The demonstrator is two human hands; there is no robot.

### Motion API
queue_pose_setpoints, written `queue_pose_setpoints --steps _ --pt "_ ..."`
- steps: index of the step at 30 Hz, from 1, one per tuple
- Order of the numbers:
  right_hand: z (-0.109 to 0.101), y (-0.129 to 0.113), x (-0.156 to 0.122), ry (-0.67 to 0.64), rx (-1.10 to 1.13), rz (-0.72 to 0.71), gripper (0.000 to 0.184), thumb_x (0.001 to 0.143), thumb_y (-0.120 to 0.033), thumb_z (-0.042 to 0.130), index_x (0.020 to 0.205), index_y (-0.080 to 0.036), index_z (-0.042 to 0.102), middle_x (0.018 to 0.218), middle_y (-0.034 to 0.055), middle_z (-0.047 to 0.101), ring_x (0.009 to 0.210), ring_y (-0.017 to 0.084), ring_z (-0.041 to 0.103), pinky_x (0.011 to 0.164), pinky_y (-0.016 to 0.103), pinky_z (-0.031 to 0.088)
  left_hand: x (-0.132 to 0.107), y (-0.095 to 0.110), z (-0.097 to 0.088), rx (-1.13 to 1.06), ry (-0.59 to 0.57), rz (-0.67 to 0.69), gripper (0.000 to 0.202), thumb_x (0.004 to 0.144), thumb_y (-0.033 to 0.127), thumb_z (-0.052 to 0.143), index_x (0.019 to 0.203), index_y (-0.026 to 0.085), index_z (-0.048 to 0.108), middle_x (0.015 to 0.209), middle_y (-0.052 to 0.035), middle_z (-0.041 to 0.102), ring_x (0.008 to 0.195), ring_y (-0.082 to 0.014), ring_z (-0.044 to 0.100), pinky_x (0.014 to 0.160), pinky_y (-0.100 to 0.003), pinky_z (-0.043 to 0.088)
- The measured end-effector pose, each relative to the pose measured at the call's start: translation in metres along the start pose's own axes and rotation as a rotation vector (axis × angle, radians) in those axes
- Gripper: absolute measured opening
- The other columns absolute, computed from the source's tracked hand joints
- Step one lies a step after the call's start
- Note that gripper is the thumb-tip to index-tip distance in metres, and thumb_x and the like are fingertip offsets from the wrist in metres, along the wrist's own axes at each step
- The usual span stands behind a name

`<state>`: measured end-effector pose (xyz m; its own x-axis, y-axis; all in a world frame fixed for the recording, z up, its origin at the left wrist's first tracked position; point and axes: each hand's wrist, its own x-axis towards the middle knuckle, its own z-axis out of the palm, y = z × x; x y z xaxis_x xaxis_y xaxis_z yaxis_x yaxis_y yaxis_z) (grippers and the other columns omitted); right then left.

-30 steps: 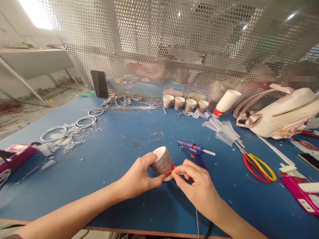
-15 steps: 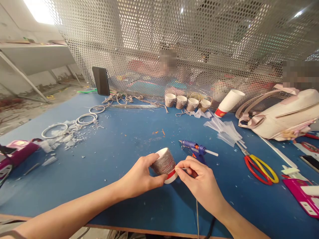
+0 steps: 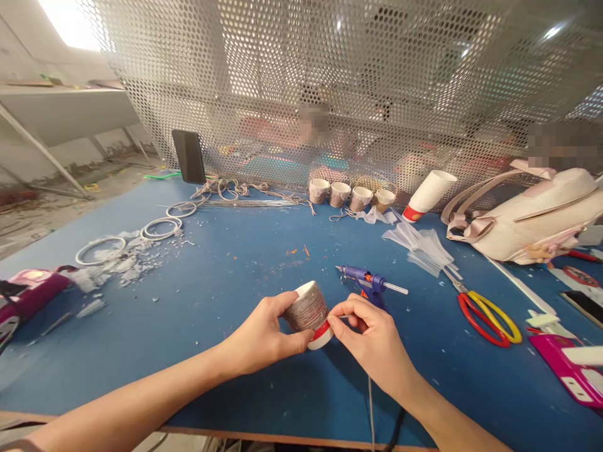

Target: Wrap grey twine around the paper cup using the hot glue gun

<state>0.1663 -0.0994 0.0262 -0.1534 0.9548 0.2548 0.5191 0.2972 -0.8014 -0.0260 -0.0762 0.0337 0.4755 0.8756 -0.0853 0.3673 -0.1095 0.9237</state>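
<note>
My left hand is wrapped round a paper cup lying on its side, its wall covered in wound grey cord, with a red band and white base showing at the right end. My right hand pinches the cord end against the cup's red band with thumb and forefinger. Both hands hover just above the blue table. A blue glue gun lies right behind my right hand, its cable running toward me.
Red-and-yellow scissors and clear plastic strips lie to the right, a cream bag beyond. Several wrapped cups and a paper cup stack stand by the perforated screen. Rings, scraps and a phone lie left.
My right fingers have shifted slightly along the cup's red band; the cup has turned a little. The view wobbled, the hands stay in place.
</note>
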Motion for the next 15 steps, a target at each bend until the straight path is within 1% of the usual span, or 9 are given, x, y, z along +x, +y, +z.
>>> queue_pose_setpoints --steps 7,15 --pt "0.0011 -0.0025 0.0025 0.012 0.021 0.006 0.016 0.08 -0.022 0.055 0.066 -0.018 0.06 0.062 -0.0037 0.039 0.054 0.01 0.039 0.051 0.023 0.034 0.0004 0.0005 -0.0003 -0.031 -0.008 -0.004 0.01 0.071 0.018 0.056 0.079 0.015 0.06 0.065 0.0038 0.057 0.063 -0.012 0.05 0.062 -0.022 0.043" --pt "0.0005 0.001 0.0032 -0.025 0.061 0.068 0.014 0.081 -0.024 0.056 0.068 -0.019 0.06 0.064 -0.0036 0.041 0.057 0.01 0.039 0.052 0.022 0.034 -0.0001 -0.0003 -0.0016 -0.021 -0.009 0.002 0.011 0.072 0.019 0.056 0.081 0.015 0.061 0.066 0.0032 0.058 0.063 -0.0123 0.051 0.062 -0.023 0.043"
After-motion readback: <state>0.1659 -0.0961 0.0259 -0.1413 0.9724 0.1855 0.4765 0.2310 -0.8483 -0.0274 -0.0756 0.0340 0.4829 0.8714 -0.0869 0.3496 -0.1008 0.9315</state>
